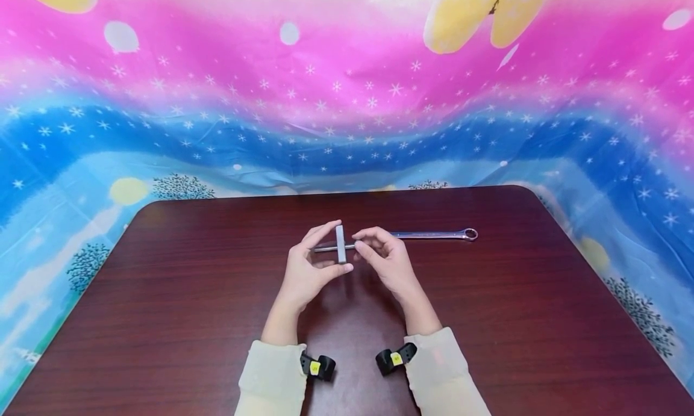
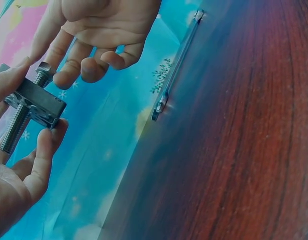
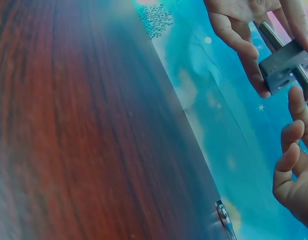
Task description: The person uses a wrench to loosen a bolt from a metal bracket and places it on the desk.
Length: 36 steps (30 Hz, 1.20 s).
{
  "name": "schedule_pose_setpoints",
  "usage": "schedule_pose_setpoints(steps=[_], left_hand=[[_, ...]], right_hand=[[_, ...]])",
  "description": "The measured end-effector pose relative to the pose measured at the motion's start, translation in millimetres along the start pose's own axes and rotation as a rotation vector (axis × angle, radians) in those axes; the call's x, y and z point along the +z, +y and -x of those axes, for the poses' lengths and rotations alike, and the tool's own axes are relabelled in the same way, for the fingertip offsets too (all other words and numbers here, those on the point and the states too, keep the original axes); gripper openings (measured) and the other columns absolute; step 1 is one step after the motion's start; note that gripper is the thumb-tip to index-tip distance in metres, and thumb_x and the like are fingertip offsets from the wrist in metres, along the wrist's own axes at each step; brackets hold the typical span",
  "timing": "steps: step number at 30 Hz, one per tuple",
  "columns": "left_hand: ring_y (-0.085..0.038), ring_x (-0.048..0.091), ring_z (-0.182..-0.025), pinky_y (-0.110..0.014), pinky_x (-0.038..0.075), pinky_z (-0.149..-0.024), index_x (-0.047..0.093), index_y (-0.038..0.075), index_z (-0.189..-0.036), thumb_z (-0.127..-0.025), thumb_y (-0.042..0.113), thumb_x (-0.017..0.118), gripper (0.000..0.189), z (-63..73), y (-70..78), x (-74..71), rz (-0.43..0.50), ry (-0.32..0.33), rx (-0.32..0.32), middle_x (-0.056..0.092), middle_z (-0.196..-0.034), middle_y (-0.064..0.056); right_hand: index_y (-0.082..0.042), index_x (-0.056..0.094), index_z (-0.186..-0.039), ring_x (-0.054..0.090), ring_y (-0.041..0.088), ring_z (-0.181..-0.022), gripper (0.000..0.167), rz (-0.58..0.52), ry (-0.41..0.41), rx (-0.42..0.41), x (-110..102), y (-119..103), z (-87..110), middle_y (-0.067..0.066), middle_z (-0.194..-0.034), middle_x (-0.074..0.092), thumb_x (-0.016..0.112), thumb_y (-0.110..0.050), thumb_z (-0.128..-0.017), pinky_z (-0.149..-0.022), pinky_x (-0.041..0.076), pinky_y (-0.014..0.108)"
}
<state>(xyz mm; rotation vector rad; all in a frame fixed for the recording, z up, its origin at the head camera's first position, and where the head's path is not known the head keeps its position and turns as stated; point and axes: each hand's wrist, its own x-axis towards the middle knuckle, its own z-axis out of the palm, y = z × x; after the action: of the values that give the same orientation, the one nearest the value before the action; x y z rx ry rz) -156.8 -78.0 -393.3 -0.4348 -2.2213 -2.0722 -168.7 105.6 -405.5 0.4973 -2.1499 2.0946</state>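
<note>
My left hand [image 1: 310, 273] holds a small grey metal block [image 1: 340, 245] by its edges, between thumb and fingers, above the table. A threaded bolt [image 2: 14, 131] passes through the block, its long shank sticking out towards the left palm. On the other side is the hex head [image 2: 44, 70], where the thumb and index finger of my right hand [image 1: 394, 264] pinch the bolt. The other right fingers are loosely bent in the left wrist view. Holes show in the block's face [image 3: 280, 80] in the right wrist view.
A combination wrench [image 1: 434, 235] lies on the dark red wooden table [image 1: 190, 295], behind and right of my hands, its open end hidden behind the right hand. A colourful printed cloth [image 1: 347, 115] hangs around the table's far and side edges.
</note>
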Motion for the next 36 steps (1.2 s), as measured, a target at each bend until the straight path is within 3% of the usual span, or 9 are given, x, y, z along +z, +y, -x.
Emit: schedule_pose_setpoints(steps=[3,6,10,14,19,25,28,33,36], left_hand=[[-0.028,0.067,-0.105,-0.040,0.061,-0.087,0.060,0.029,-0.136,-0.074,-0.001,0.085,0.073,0.1,0.0,0.5,0.001,-0.002,0.001,0.057,-0.135,0.000],[-0.028,0.067,-0.105,-0.041,0.061,-0.087,0.060,0.029,-0.137,-0.074,0.001,0.085,0.073,-0.2,0.1,0.7,-0.002,-0.004,0.000,0.057,-0.135,0.000],[-0.028,0.067,-0.106,-0.042,0.061,-0.087,0.060,0.031,-0.136,-0.075,0.000,0.084,0.073,-1.1,-0.2,0.0,-0.012,0.013,-0.004,0.057,-0.134,0.002],[-0.028,0.067,-0.106,-0.040,0.061,-0.087,0.060,0.031,-0.136,-0.075,-0.001,0.084,0.073,-1.0,0.3,-0.8,-0.017,0.019,-0.009,0.057,-0.134,0.002],[-0.028,0.066,-0.106,-0.042,0.061,-0.087,0.060,0.030,-0.136,-0.075,-0.001,0.084,0.073,-0.2,0.6,-0.3,-0.008,0.005,-0.008,0.057,-0.135,0.001],[-0.029,0.066,-0.105,-0.041,0.061,-0.087,0.060,0.030,-0.136,-0.075,-0.002,0.084,0.073,0.1,-0.6,0.9,-0.002,0.001,-0.001,0.057,-0.134,0.001],[-0.029,0.067,-0.106,-0.042,0.061,-0.087,0.060,0.031,-0.137,-0.075,0.000,0.084,0.074,0.2,-0.4,1.0,-0.004,-0.004,-0.003,0.057,-0.135,0.001],[-0.029,0.066,-0.107,-0.046,0.060,-0.088,0.060,0.031,-0.136,-0.075,0.001,0.085,0.073,0.0,-1.6,0.1,-0.007,0.013,-0.004,0.057,-0.134,0.002],[-0.028,0.067,-0.106,-0.044,0.060,-0.087,0.060,0.031,-0.136,-0.074,0.001,0.085,0.073,0.0,-1.2,0.2,-0.005,0.014,-0.003,0.057,-0.134,0.002]], right_hand=[[0.004,0.065,-0.109,0.065,0.022,-0.069,0.018,-0.003,0.020,0.001,2.4,-0.3,-0.9,0.001,-0.073,0.066,0.062,-0.008,-0.097,-0.068,0.058,0.033],[0.003,0.066,-0.109,0.064,0.019,-0.071,0.017,0.023,0.033,-0.019,2.2,-0.2,-0.7,-0.005,-0.076,0.066,0.064,-0.007,-0.096,-0.068,0.057,0.029],[-0.001,0.066,-0.115,0.057,0.013,-0.079,0.024,0.080,0.007,-0.065,-0.8,0.7,-0.7,0.006,-0.094,0.066,0.068,-0.001,-0.091,-0.066,0.050,0.022],[-0.002,0.064,-0.120,0.054,0.012,-0.081,0.030,0.093,-0.031,-0.072,-2.8,1.4,-0.4,0.015,-0.100,0.064,0.068,0.001,-0.090,-0.066,0.047,0.022],[0.001,0.064,-0.117,0.064,0.014,-0.083,0.023,0.031,-0.025,-0.005,-2.9,1.1,0.4,0.002,-0.091,0.068,0.063,-0.006,-0.096,-0.073,0.054,0.026],[0.004,0.066,-0.109,0.068,0.014,-0.068,0.018,0.002,0.027,0.018,-0.8,-0.7,-1.4,-0.005,-0.071,0.067,0.060,-0.009,-0.099,-0.065,0.054,0.026],[0.004,0.066,-0.109,0.067,0.013,-0.071,0.017,0.007,0.033,0.007,-1.1,-0.9,-1.0,0.003,-0.076,0.069,0.061,-0.008,-0.098,-0.067,0.054,0.026],[0.002,0.063,-0.117,0.059,0.011,-0.082,0.025,0.045,-0.024,-0.057,-4.9,0.2,0.4,0.020,-0.103,0.067,0.065,0.001,-0.093,-0.073,0.053,0.022],[0.001,0.063,-0.120,0.057,0.012,-0.085,0.028,0.063,-0.049,-0.066,-6.1,-1.0,1.1,0.023,-0.107,0.065,0.065,0.001,-0.092,-0.072,0.052,0.022]])
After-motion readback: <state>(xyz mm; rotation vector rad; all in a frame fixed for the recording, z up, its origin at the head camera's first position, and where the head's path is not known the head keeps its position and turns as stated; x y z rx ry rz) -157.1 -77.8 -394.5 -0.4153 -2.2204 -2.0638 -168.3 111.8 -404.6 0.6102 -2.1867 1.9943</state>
